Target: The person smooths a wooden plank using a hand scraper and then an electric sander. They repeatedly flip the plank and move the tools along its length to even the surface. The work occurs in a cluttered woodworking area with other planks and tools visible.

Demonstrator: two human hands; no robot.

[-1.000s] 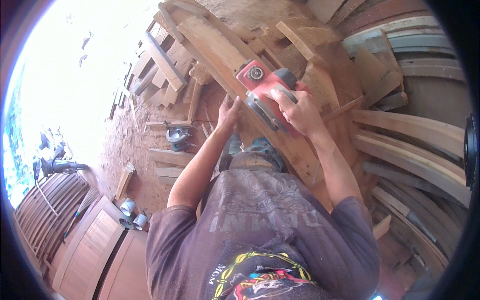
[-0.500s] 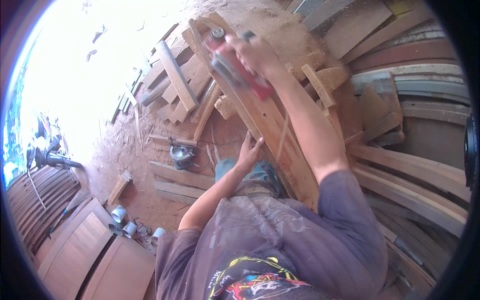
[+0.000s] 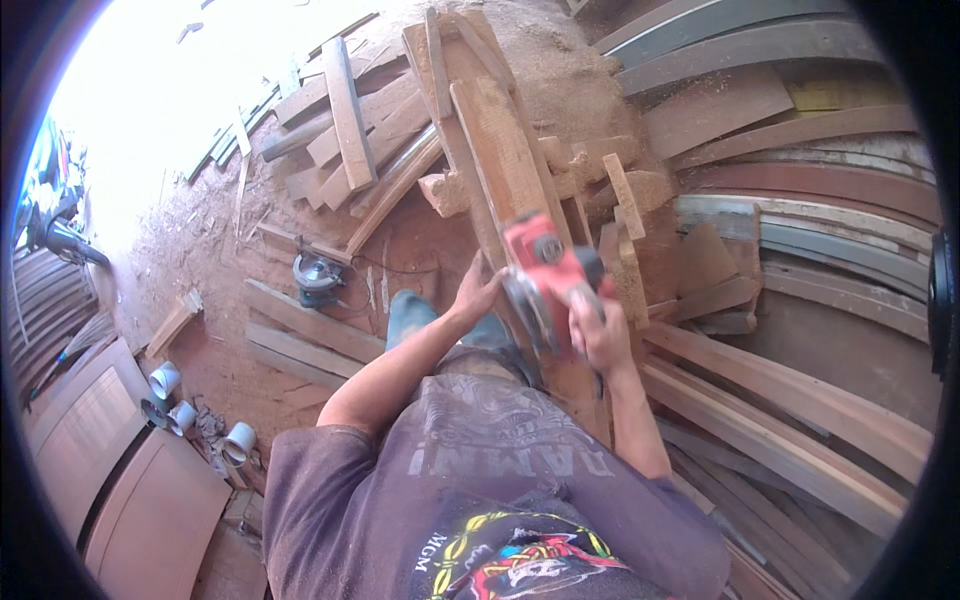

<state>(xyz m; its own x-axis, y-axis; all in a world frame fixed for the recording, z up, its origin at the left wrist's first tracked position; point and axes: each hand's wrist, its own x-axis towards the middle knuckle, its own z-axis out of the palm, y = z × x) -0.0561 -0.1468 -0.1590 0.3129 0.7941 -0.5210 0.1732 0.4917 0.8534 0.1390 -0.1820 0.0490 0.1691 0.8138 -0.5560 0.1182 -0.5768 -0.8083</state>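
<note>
My right hand [image 3: 592, 330] is wrapped round the rear handle of a red electric planer [image 3: 535, 248], whose dark front knob and silvery side show, somewhat blurred. The planer is over the near part of a long wooden plank [image 3: 497, 140] and hides some of it. The plank lies lengthwise on a wooden bench [image 3: 425, 60], with a narrow strip at its far end. My left hand [image 3: 483, 292] rests at the left edge of the plank, beside the planer, its fingers stretched out and apart. It holds nothing that I can see.
A circular saw [image 3: 320, 275] sits on the dusty floor at left, near loose boards [image 3: 300, 325]. Offcuts [image 3: 350, 120] are piled beyond it. Long timbers [image 3: 790, 400] are stacked on the right. Panels [image 3: 150, 500] and white cups [image 3: 240, 440] stand at lower left.
My right hand has drawn the planer back along the plank, from its far end toward my body. My left hand stays by the plank's left edge. The view has shifted.
</note>
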